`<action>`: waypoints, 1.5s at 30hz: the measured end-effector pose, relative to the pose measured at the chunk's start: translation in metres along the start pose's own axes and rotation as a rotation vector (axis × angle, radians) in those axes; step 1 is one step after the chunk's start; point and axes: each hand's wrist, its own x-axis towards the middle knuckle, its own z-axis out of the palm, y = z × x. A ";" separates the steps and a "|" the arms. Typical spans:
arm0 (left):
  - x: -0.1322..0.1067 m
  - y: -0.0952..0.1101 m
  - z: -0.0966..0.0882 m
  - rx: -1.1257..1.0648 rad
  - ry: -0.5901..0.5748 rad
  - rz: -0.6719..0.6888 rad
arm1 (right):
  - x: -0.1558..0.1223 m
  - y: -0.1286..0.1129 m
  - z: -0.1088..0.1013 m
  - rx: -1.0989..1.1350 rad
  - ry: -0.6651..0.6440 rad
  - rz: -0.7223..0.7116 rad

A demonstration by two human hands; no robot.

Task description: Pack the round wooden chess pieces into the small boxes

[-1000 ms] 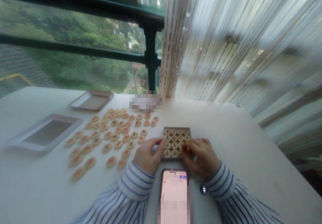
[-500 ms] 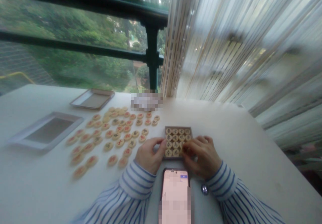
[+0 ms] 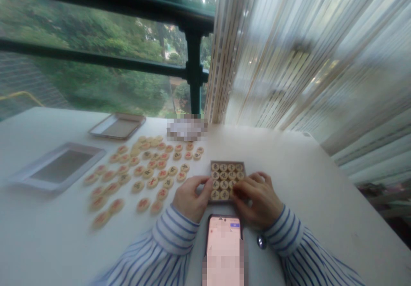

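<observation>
Matt wood-like pieces [image 3: 152, 183], smooth tabletop [image 3: 298, 179], cloth sleeves [image 3: 175, 234], shiny metallic oval [image 3: 261, 242]

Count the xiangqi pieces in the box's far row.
4 xiangqi pieces: one at each far corner of the box, two between them. None in that row is hidden; the right hand covers the near right corner.

Open box [image 3: 227, 162], right of the frame's centre: wooden discs [image 3: 223, 167] bore black Chinese characters. Top row, two middle discs read 士; left end looked like 象, as did the disc below it. Bottom row, left: apparently 卒. Other marks there uncertain. Loose discs [image 3: 152, 182], left of centre: single characters, some red, some black, too blurred for sure reading. Phone [image 3: 223, 251], bottom centre: small purple label [image 3: 234, 224] on screen, lettering illegible.
</observation>
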 end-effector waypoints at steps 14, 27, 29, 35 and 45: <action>0.000 0.001 0.000 0.000 -0.011 0.011 | 0.000 0.000 0.000 -0.030 -0.007 -0.005; 0.000 0.005 -0.002 0.005 -0.014 0.009 | 0.001 0.002 0.001 -0.040 0.010 -0.036; 0.000 0.006 -0.003 0.009 -0.030 0.007 | 0.001 0.002 0.001 -0.041 0.000 -0.028; -0.001 0.004 -0.001 -0.006 -0.020 0.019 | 0.001 0.001 0.001 -0.037 -0.001 -0.025; -0.001 0.000 0.000 0.017 -0.025 0.013 | -0.003 0.014 -0.006 -0.066 0.052 -0.035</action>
